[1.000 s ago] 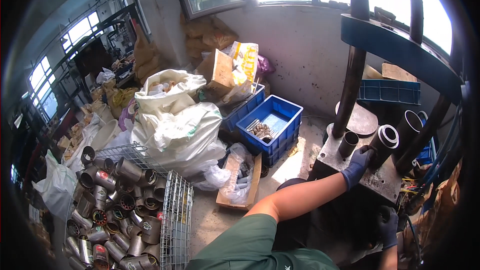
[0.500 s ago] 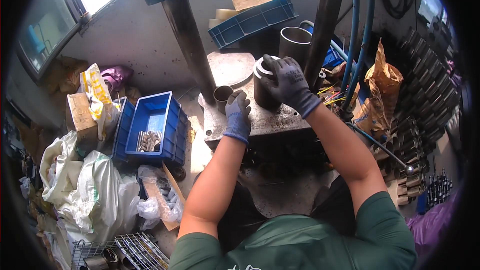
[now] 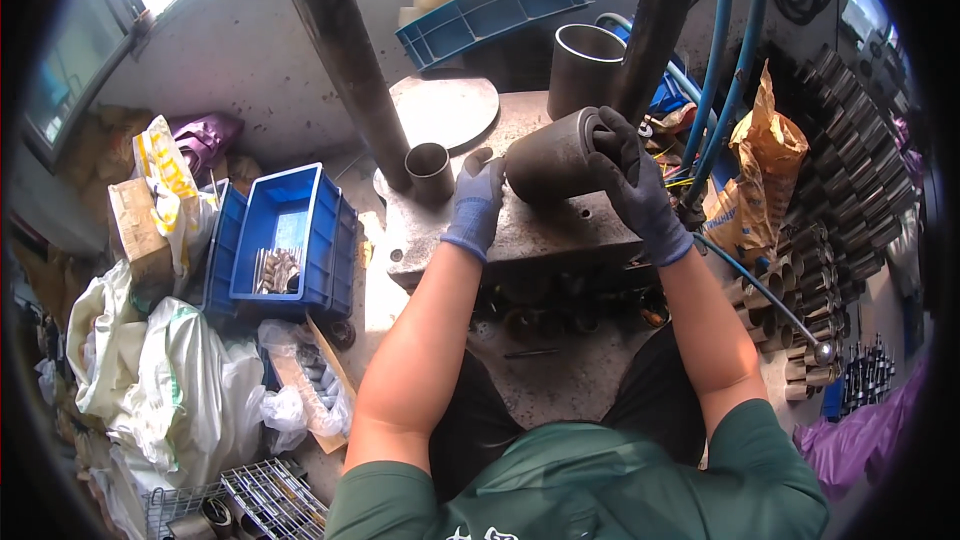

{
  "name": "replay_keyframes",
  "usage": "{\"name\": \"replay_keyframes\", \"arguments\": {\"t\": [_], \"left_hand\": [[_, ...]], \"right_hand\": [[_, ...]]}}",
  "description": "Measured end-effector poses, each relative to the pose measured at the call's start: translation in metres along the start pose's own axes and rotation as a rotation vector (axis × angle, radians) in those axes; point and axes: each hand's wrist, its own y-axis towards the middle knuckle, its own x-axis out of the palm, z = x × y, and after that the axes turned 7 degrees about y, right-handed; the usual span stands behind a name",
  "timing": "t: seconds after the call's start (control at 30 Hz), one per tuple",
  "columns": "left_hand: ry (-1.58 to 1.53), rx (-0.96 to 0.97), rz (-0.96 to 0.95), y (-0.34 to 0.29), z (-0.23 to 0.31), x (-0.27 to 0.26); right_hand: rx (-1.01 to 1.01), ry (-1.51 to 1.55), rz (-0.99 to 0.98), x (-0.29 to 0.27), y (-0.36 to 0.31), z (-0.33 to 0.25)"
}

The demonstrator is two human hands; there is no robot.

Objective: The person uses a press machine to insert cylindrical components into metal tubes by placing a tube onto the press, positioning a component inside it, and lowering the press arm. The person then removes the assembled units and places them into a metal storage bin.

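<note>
1. Dark metal cylinder [image 3: 553, 162]: lying tilted, lifted over the press plate [image 3: 520, 230].
2. Right hand [image 3: 632, 188]: gloved, fingers wrapped over the cylinder's right end.
3. Left hand [image 3: 476, 202]: gloved, cupping its left end.
4. Small steel ring [image 3: 430, 170]: just left of the grip, beside the column [image 3: 345, 50].
5. Open plate edge below the grip.

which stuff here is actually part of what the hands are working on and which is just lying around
In hand:
- dark metal cylinder, held tilted by right hand and left hand
- steel press plate beneath it
- small metal sleeve standing on the plate

Lying about:
- blue crate of small parts
- white sacks
- wire basket
- brown paper bag
</note>
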Motion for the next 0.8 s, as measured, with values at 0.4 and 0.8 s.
{"name": "replay_keyframes", "arguments": {"t": [0.4,0.8], "left_hand": [[-0.085,-0.02,-0.001,-0.023,0.018,0.039],[1.416,0.453,0.085,-0.114,0.054,-0.037]], "right_hand": [[0.207,0.169,0.164,-0.075,-0.049,0.051],[0.506,0.701,0.389,-0.066,-0.018,0.049]]}}
